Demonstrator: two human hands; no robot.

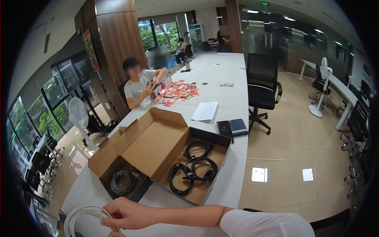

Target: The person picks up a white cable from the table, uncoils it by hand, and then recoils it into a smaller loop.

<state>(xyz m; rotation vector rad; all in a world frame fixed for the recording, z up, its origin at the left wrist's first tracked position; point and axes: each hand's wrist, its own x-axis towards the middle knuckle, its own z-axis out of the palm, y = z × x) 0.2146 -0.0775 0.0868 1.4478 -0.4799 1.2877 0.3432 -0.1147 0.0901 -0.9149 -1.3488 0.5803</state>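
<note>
A coiled white cable (85,217) hangs at the bottom left, over the near end of the table. My right hand (123,213) reaches across from the right, its fingers closed around one side of that coil. Just below it, at the frame's lower edge, a sliver of skin shows that looks like my left hand (116,234); its fingers are hidden. Beyond my right hand, an open cardboard box (158,148) holds several coiled black cables (193,168). To its left, a smaller open box (103,160) has a coiled grey cable (121,182) inside.
Papers (205,111), a dark power-bank-like block (224,128) and a blue notebook (238,126) lie on the white table (227,94). Farther back are red packets (177,93) beside a seated person (138,85), and glasses (226,84). An office chair (262,81) stands at right.
</note>
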